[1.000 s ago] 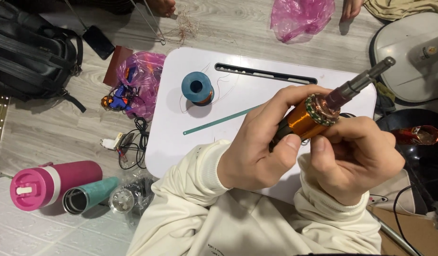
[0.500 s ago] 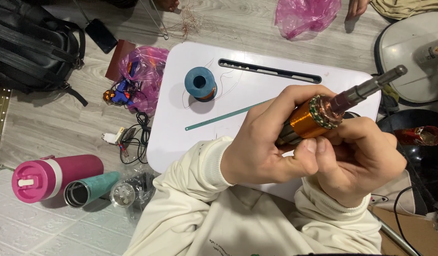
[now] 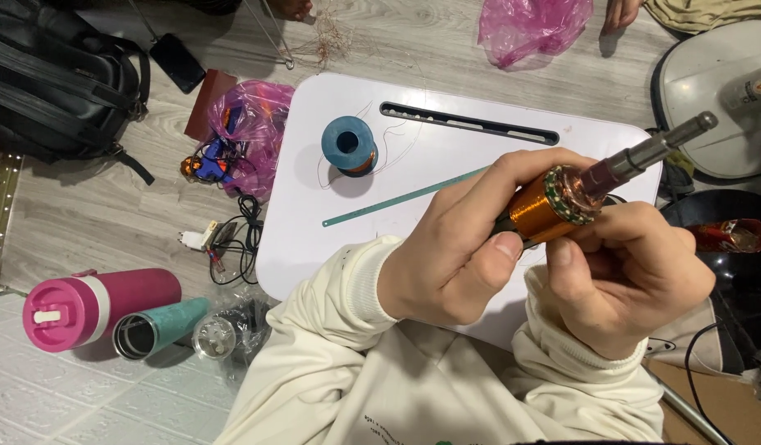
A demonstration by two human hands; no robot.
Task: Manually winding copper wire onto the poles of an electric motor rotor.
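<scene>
Both hands gripped one object above the white plastic lap table [image 3: 446, 156]: the left hand [image 3: 463, 247] wrapped its fingers around the lower end, thumb pressed on the side, while the right hand [image 3: 623, 276] closed on it from the other side, thumb against the winding. Between them sat the orange copper-wound motor rotor with a grey steel shaft [image 3: 561, 202]. Its long axis ran diagonally, the shaft pointing up and to the right, away from the person. Orange wire covered the body, a ring of copper segments banded the top, and the bare stepped shaft stuck out beyond. On the table behind lay a teal thin straight strip [image 3: 401, 198] and a blue spool of copper wire [image 3: 348, 144].
</scene>
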